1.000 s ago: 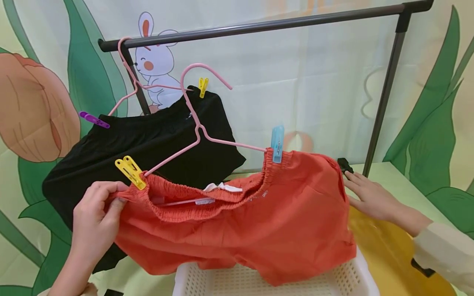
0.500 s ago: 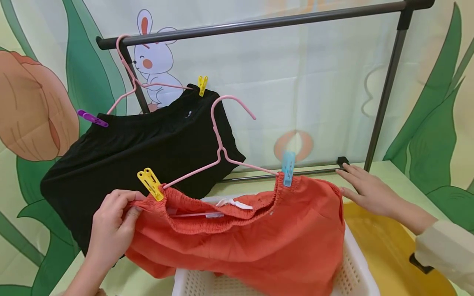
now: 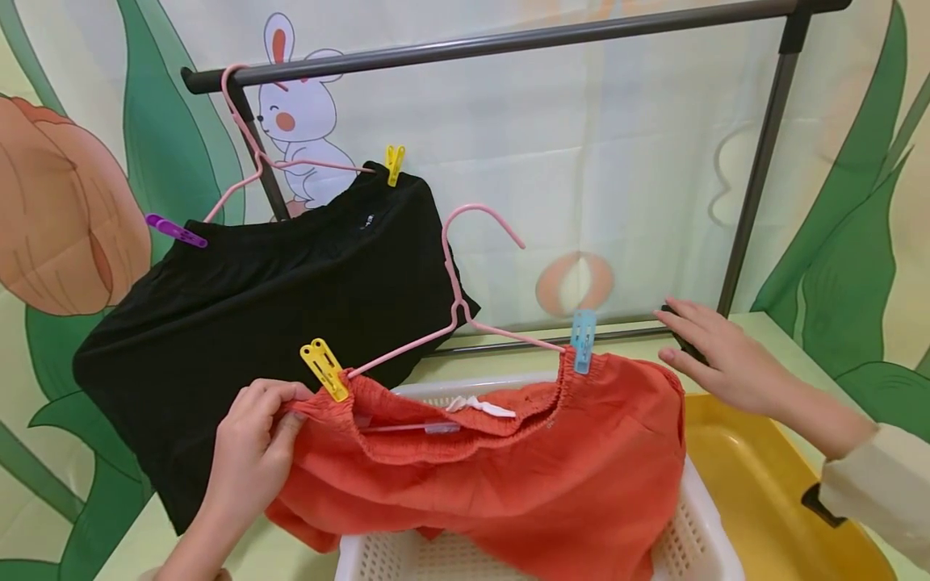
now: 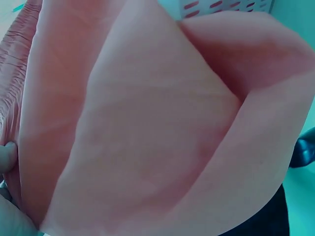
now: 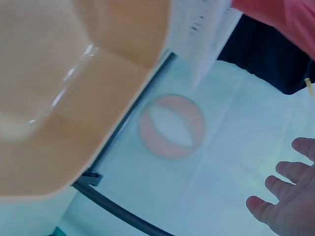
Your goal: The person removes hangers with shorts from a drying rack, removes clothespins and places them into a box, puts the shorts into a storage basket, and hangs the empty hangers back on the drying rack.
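Red shorts (image 3: 494, 492) with a gathered waistband hang from a pink hanger (image 3: 459, 303), held by a yellow clothespin (image 3: 324, 369) on the left and a light blue clothespin (image 3: 584, 340) on the right. My left hand (image 3: 250, 452) pinches the waistband's left corner between thumb and fingers. In the left wrist view the shorts' cloth (image 4: 147, 123) fills most of the picture. To the right of the shorts my right hand (image 3: 734, 363) has its fingers straight and spread, touching nothing; the right wrist view shows those fingers (image 5: 278, 189) apart from the cloth.
A white basket (image 3: 712, 532) stands beneath the shorts, with a yellow tub (image 3: 756, 468) to its right. Behind, a dark rack's rail (image 3: 508, 48) carries black shorts (image 3: 291, 298) on another pink hanger (image 3: 247, 137), with purple (image 3: 177, 231) and yellow clothespins (image 3: 395, 165).
The red shorts and their hanger have moved down and to the right with my left hand. My right hand has come slightly up, its fingers now clear of the cloth.
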### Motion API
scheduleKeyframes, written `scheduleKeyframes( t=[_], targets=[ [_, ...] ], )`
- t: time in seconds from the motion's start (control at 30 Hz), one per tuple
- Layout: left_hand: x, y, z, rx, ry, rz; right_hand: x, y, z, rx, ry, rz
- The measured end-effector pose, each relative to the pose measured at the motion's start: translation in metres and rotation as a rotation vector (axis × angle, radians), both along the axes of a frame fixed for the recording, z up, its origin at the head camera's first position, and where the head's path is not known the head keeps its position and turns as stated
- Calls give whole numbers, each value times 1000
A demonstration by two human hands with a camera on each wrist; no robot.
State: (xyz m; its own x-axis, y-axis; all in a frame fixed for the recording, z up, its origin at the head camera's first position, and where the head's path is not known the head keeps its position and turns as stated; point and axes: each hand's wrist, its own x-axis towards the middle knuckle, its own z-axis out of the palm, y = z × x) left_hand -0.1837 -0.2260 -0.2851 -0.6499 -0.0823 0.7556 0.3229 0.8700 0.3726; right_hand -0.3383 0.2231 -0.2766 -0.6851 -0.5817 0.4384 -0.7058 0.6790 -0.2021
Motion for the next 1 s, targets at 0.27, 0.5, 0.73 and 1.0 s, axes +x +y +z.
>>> scheduleKeyframes(
  t=[0.27, 0.5, 0.73, 1.0],
  targets=[
    [-5, 4, -10, -15, -11, -16, 12, -11, 12, -25, 98, 45],
    [-7, 7, -17, -12, -30, -26, 26, -25, 19, -24, 180, 119],
    [-10, 9, -23, -32, -25, -47, 33, -34, 22, -21, 164, 142],
    [-13, 12, -27, -53, -62, -56, 39, -45, 24, -15, 201, 172]
  ],
)
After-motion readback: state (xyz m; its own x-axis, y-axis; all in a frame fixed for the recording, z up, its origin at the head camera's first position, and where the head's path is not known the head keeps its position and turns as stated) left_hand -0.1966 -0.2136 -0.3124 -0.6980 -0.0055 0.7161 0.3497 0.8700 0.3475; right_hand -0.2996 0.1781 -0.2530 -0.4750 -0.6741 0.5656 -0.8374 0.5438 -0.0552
